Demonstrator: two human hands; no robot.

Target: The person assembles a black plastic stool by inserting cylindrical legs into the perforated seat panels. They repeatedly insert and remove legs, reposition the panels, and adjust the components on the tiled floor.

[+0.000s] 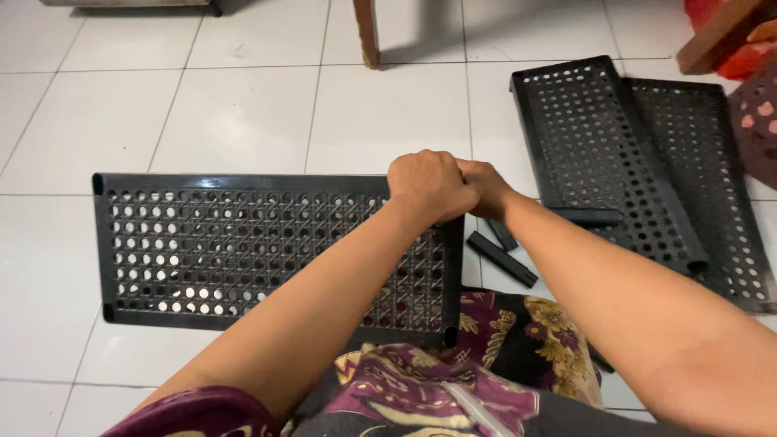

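While both hands press together at the far right corner, perforated black shelf panel (243, 251) flat on white tile floor (243, 113), long axis 9-to-3 o'clock, left hand (429, 184) clenched on corner, right hand (484, 184) clenched beside it, spare panels (647, 162) at 2 o'clock, short black tubes (502, 259) alongside.

Shelf panels on a tiled floor
Panel (243, 251) at nine o'clock; stacked panels (647, 162) at two; short bars (502, 255) between; chair leg (367, 32) at twelve.
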